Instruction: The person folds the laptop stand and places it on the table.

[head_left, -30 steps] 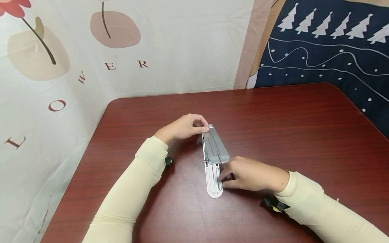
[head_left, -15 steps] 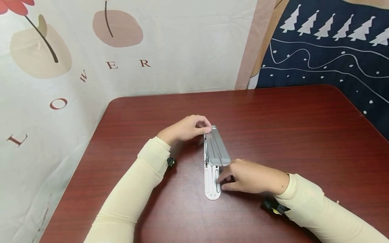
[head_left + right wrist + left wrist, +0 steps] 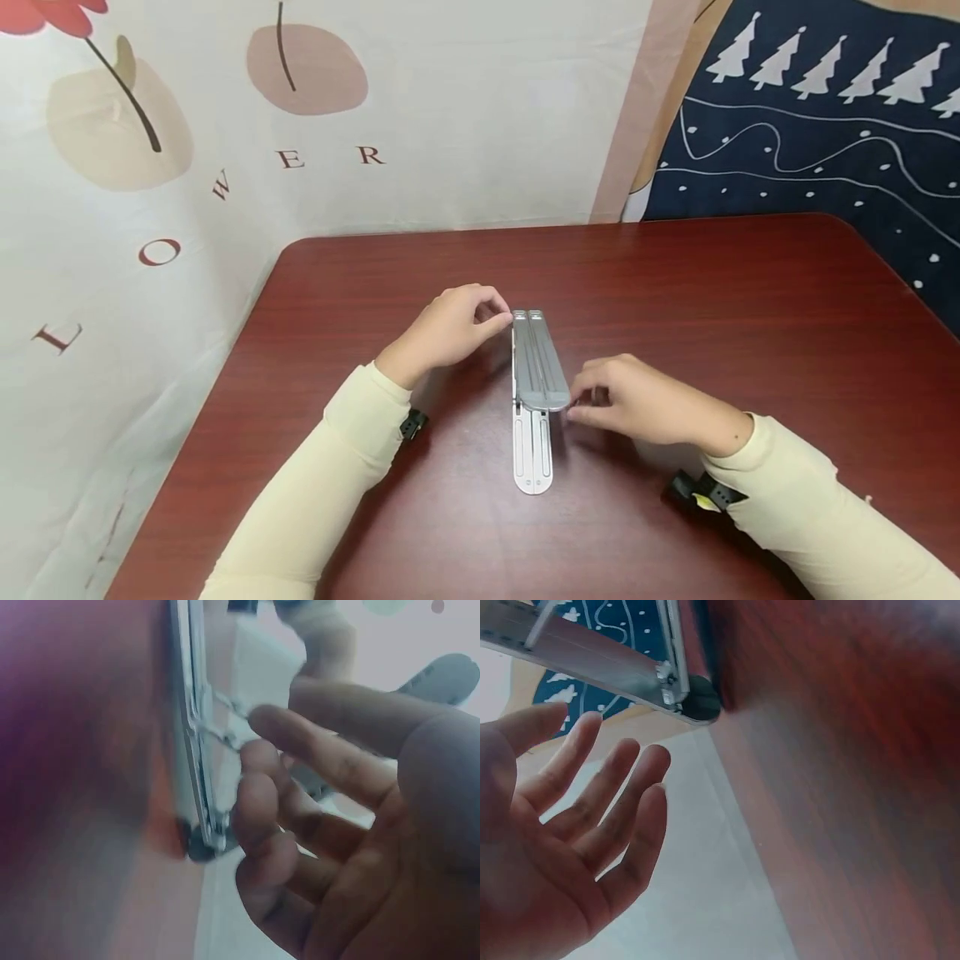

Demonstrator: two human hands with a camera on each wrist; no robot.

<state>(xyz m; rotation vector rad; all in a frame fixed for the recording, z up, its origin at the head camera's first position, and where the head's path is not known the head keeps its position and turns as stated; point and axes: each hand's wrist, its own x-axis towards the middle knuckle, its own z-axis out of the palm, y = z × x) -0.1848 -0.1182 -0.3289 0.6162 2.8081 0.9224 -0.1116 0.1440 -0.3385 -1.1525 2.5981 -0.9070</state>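
Note:
A silver-grey folding laptop stand (image 3: 542, 358) stands on the table, its upper plate tilted above a narrow base (image 3: 532, 462). My left hand (image 3: 450, 325) hovers beside the plate's far left corner. In the left wrist view, its fingers (image 3: 615, 780) are spread and gently bent, apart from the stand (image 3: 592, 664). Just right of the plate's near end is my right hand (image 3: 648, 400), fingers loosely curved. The right wrist view shows that hand (image 3: 352, 825) close to the stand's base rail (image 3: 193, 757) and thin support struts (image 3: 225, 736); whether a fingertip touches them, I cannot tell.
The dark red wooden table (image 3: 712, 308) has rounded far corners. A pale printed cloth (image 3: 450, 125) hangs behind and to the left. A navy cloth (image 3: 810, 150) with white trees hangs at the back right. Each sleeve carries a black wrist camera (image 3: 412, 423).
My right hand has come off the base and moved up and right. My left hand has let go of the plate's far corner and drawn slightly left. The stand's plate remains raised.

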